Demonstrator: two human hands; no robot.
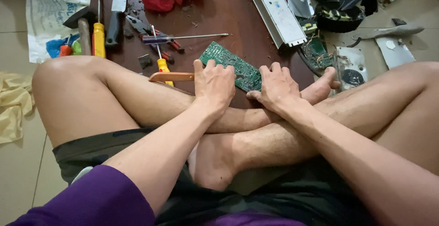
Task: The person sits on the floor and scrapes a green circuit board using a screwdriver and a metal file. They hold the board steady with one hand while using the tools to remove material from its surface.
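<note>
Crossed legs (256, 134) are framing the green circuit board (231, 63), running up-left between both hands: left hand (214, 85) gripping an orange-handled tool (171, 76), right hand (277, 88) pressing flat, nearer.

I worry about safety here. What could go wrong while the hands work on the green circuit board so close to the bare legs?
1. The left hand grips a tool with an orange handle just above the bare shin; a slip might cut the leg.
2. The right hand presses the board down; its edges or solder points could prick the fingers.
3. Screwdrivers lie loose by the knee; a shift could knock them.
</note>
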